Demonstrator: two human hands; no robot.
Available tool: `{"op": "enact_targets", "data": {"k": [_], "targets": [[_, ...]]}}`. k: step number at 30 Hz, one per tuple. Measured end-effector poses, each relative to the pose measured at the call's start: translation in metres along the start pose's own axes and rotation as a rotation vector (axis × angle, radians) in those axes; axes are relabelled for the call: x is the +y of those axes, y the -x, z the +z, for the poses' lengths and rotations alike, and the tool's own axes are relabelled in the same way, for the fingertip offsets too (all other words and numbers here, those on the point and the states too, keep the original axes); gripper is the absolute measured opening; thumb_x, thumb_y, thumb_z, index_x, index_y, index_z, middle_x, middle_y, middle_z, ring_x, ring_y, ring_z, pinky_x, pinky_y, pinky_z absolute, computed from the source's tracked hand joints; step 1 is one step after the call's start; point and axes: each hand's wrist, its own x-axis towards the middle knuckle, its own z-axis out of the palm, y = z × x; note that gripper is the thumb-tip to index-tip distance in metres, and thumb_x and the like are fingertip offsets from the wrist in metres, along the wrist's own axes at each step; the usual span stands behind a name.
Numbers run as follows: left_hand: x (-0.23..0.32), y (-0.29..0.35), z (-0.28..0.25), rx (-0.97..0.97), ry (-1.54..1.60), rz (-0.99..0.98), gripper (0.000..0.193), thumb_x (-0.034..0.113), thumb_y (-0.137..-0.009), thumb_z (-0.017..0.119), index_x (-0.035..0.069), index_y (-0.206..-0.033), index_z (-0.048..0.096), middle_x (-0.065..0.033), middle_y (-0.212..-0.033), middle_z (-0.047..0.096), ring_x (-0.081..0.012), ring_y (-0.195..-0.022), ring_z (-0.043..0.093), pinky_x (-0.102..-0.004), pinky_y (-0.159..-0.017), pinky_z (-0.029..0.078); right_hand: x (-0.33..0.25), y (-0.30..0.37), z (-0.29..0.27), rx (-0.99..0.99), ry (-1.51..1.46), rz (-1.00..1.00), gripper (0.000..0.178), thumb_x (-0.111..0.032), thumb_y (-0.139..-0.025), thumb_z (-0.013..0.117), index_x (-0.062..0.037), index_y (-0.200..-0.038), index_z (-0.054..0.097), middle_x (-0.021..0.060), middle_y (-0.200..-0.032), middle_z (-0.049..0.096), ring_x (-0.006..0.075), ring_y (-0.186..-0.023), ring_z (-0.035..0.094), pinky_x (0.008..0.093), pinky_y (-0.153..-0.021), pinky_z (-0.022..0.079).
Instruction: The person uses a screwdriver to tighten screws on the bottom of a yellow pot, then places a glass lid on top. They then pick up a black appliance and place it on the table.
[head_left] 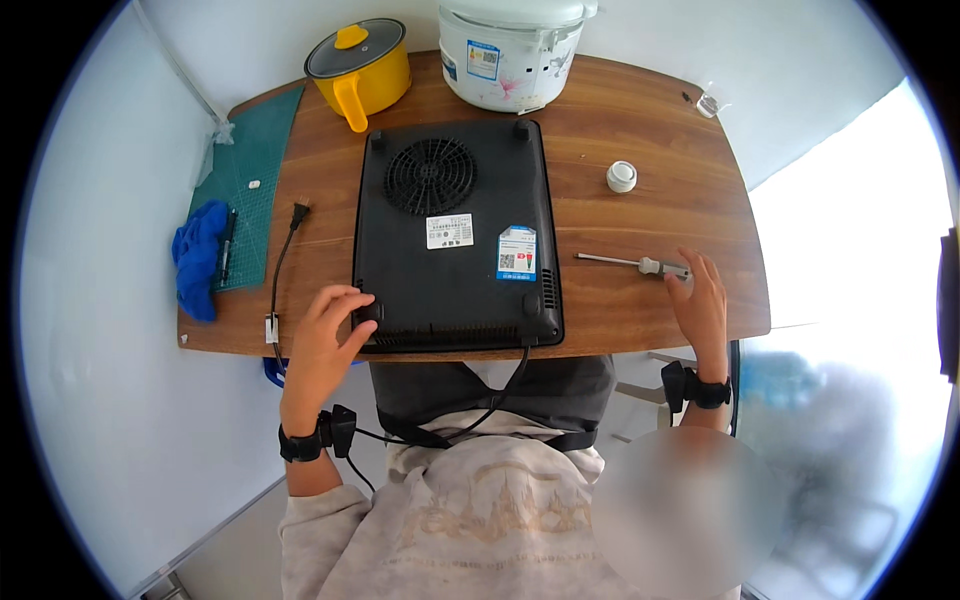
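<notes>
A black induction cooker lies upside down on the wooden table, its round fan grille, labels and rubber feet facing up. At its near left corner, my left hand has thumb and forefinger apart, on either side of a corner foot; whether they press on it I cannot tell. To the right lies a screwdriver with a thin metal shaft pointing left and a grey-white handle. My right hand is at the handle's end, thumb and fingers apart around it, without a visible grip.
A yellow pot with a glass lid and a white rice cooker stand at the back. A small white round part sits at right. On the left are a green cutting mat, a blue cloth and a power plug.
</notes>
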Motion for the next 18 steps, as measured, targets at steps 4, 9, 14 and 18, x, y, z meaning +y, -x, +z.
{"op": "enact_targets", "data": {"k": [4,9,14,18], "targets": [[-0.002,-0.002,0.002,-0.005,0.004,0.010,0.029,0.009,-0.088,0.073,0.005,-0.117,0.069,-0.0090,-0.122,0.062,-0.0256,-0.106,0.064,-0.0345,-0.090,0.053,0.005,-0.002,0.006,-0.046,-0.007,-0.028,0.038,-0.012,-0.092,0.067,-0.0065,-0.129,0.060,0.0192,-0.130,0.061,0.0407,-0.120,0.058,0.0465,-0.098,0.049],[0.000,-0.001,0.001,-0.001,-0.011,0.005,0.030,0.007,-0.088,0.072,0.004,-0.117,0.069,-0.0088,-0.123,0.062,-0.0252,-0.105,0.064,-0.0337,-0.090,0.053,0.008,-0.004,0.006,-0.104,-0.045,-0.009,0.033,-0.010,-0.092,0.066,-0.0066,-0.125,0.062,0.0179,-0.126,0.063,0.0400,-0.116,0.061,0.0459,-0.093,0.050],[0.000,-0.002,0.004,0.006,0.029,-0.005,0.029,0.007,-0.088,0.072,0.004,-0.117,0.068,-0.0080,-0.122,0.062,-0.0235,-0.105,0.064,-0.0334,-0.090,0.053,0.007,0.000,-0.001,-0.102,-0.114,0.009,0.030,-0.007,-0.090,0.070,-0.0062,-0.119,0.063,0.0190,-0.118,0.066,0.0385,-0.104,0.065,0.0440,-0.087,0.052],[-0.004,-0.002,0.005,0.006,0.040,0.001,0.029,0.006,-0.087,0.072,0.004,-0.116,0.068,-0.0076,-0.121,0.062,-0.0227,-0.104,0.064,-0.0331,-0.089,0.053,-0.005,0.005,-0.018,-0.123,-0.335,0.188,0.028,-0.008,-0.090,0.075,-0.0037,-0.115,0.064,0.0147,-0.109,0.069,0.0270,-0.090,0.067,0.0344,-0.079,0.054]]}}
